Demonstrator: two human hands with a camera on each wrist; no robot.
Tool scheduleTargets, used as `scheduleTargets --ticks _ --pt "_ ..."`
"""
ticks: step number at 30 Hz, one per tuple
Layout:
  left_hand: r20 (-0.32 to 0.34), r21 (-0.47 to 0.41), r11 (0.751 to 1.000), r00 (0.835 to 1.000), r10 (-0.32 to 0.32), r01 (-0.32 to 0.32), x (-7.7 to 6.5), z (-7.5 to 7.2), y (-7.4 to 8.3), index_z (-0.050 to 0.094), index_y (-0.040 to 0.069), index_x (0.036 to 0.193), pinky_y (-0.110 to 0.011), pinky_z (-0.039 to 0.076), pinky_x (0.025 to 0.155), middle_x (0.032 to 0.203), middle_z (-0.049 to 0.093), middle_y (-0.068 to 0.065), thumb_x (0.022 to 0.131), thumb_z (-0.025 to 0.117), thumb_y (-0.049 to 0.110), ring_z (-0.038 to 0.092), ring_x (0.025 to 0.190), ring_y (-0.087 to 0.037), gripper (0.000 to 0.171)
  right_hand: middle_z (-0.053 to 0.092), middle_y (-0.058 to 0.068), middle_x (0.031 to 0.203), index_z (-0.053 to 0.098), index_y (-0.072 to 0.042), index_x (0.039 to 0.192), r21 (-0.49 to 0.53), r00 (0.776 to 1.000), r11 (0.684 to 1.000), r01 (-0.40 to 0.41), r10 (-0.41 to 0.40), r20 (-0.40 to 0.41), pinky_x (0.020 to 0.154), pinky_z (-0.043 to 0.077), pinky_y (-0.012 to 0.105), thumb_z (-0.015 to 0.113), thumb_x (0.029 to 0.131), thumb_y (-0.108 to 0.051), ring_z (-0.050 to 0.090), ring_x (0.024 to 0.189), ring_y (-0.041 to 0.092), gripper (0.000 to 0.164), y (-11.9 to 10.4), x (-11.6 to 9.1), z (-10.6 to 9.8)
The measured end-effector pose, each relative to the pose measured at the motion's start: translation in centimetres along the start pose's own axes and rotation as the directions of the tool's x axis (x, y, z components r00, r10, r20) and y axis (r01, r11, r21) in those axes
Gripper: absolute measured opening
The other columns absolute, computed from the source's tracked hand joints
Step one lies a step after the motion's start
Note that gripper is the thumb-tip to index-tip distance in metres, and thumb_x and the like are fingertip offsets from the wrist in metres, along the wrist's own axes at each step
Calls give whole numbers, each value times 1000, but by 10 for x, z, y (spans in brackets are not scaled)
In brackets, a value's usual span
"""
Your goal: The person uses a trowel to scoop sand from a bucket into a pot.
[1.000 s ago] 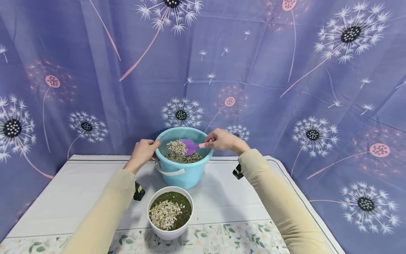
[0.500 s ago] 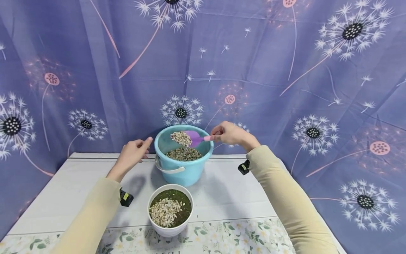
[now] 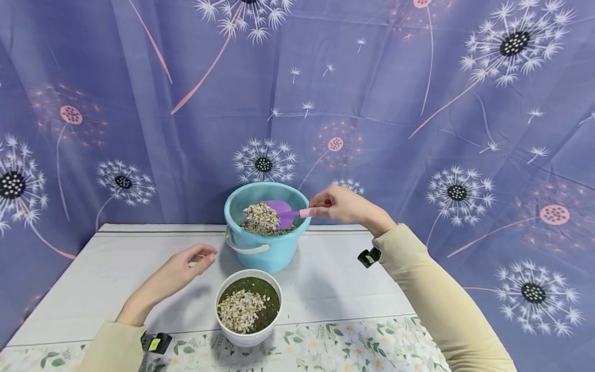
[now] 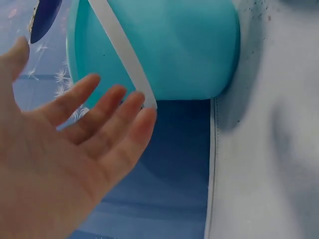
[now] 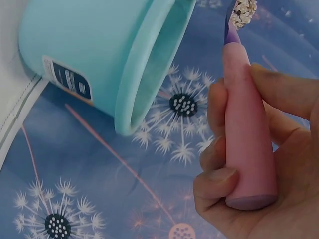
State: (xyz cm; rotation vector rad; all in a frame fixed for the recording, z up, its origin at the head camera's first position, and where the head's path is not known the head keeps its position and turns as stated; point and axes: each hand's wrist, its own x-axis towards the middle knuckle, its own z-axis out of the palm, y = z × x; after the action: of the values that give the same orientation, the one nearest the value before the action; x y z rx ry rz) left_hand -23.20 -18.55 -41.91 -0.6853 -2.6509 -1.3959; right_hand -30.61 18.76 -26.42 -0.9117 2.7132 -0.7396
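Gripping the pink handle (image 3: 307, 212) of a purple garden trowel (image 3: 284, 207) in the right hand (image 3: 344, 204), with thumb and fingers curled round it. Holding the trowel's blade, heaped with pale gravel (image 3: 262, 215), over the mouth of a light-blue bucket (image 3: 276, 253) at the far middle of the white tablecloth (image 3: 116, 268). Hovering with the left hand (image 3: 181, 268) nearer and to the left of the bucket, with loosely opened fingers, apart from the thumb and holding nothing. Just near of the bucket, a white plant pot (image 3: 248, 339), with similar gravel spread over the left part of its dark green soil (image 3: 253, 285). On the far side, a blue-violet dandelion-print curtain (image 3: 186, 144).
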Motion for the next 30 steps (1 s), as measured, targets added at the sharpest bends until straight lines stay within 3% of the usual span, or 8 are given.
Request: scheduleTargets --ticks 5,8,11,17,23,30 --pt "98 -134 987 990 100 -86 -25 11 -4 51 -1 133 -34 51 88 126 59 -15 98 59 15 58 111 -31 40 48 -7 57 77 -17 97 -4 999 999 38 -38 27 47 32 23 66 95 -27 32 48 8 15 -3 -14 15" --pt "158 -239 967 979 131 -91 -34 18 -5 44 -4 138 -32 51 90 133 52 -21 96 62 12 54 117 -34 48 40 -8 54 76 -22 97 -1 997 998 62 -62 41 48 31 23 65 96 -25 29 47 7 11 -4 -23 25" --pt "218 -303 952 969 118 -48 -37 24 -4 39 -5 141 -32 50 91 136 48 -23 94 67 16 51 119 -33 59 35 -9 52 76 -22 96 3 996 997 75 -75 40 47 29 22 66 95 -24 27 46 6 10 -4 -31 34" --pt "277 -318 948 954 118 -25 -36 33 -1 31 -5 146 -37 47 94 139 45 -23 89 74 27 48 122 -37 78 38 -9 54 73 -25 86 17 995 995 99 -100 31 48 32 23 64 95 -34 30 47 4 16 -4 -41 55" --pt "294 -359 933 946 138 -24 -41 41 2 25 -4 149 -36 47 95 145 39 -24 86 75 39 40 127 -45 91 47 -11 57 74 -27 87 11 994 995 103 -103 34 47 35 22 65 95 -32 35 48 3 13 1 -48 78" --pt "320 -421 906 942 103 44 -43 47 1 23 -5 150 -37 51 91 141 40 -29 85 76 36 50 119 -41 93 45 -13 55 74 -26 87 23 992 992 120 -121 31 48 37 22 64 96 -30 34 47 2 13 2 -53 95"
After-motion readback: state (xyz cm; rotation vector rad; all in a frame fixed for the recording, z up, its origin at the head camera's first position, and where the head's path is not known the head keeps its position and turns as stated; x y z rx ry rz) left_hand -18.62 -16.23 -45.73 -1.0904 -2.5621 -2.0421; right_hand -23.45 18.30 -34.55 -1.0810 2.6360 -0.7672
